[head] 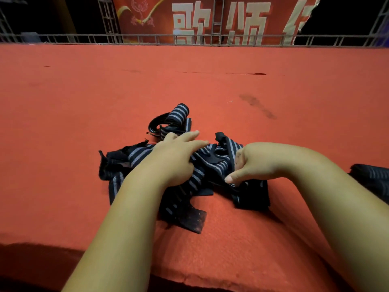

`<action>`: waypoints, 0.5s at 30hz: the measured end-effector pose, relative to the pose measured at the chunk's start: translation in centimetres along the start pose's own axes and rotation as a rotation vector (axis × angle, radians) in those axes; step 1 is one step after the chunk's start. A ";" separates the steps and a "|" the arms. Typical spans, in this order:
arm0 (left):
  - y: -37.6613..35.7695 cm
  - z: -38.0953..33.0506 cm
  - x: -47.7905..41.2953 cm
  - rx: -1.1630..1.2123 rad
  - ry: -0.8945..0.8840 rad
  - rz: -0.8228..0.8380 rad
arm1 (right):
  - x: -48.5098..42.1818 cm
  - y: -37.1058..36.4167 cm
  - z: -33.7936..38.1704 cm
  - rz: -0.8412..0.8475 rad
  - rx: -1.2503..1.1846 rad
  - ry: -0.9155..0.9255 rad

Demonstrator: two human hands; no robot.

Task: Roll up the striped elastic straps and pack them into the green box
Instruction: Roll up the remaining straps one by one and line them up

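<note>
We judge the step in hand to be picking one strap out of the tangle so that it can be rolled. To do it well, we would pin the heap with the left hand [176, 157] while the right hand [256, 163] draws a single end free. We would then pull that strap flat before rolling, so no neighbour drags along and the roll starts tight and square.

The striped elastic straps [212, 163] lie in a loose heap on the red carpet [210, 81], directly under and between both sets of fingers. The left fingers [194, 134] lie fairly straight across the top of the heap, pressing on it rather than closing round anything; we cannot see that thumb. Just beyond their tips stands a part-coiled strap [179, 112]. The right fingers curl down into the heap, and the right thumb [230, 178] points back toward the left hand, nipping a strap against them in a closed pinch. Well off to the right of that wrist, a dark striped bundle [370, 178] sits at the frame edge. The green box is nowhere in view.
</note>
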State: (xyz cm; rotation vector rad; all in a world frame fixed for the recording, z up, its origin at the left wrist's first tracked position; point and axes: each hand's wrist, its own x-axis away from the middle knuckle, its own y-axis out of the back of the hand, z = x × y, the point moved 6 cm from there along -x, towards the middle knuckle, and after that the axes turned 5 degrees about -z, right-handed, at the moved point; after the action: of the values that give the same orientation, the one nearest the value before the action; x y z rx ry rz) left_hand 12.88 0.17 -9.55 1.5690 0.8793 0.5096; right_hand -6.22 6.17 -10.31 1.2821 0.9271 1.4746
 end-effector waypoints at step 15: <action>-0.5 3.2 0.9 0.023 0.109 0.112 | -1.0 -1.8 1.7 -0.335 -0.031 -0.022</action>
State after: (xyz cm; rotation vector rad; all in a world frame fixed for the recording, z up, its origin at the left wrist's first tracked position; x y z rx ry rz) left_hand 15.66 -1.18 -10.82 1.6303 0.8851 0.6721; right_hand -4.25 5.64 -11.98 1.0588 1.0435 1.2058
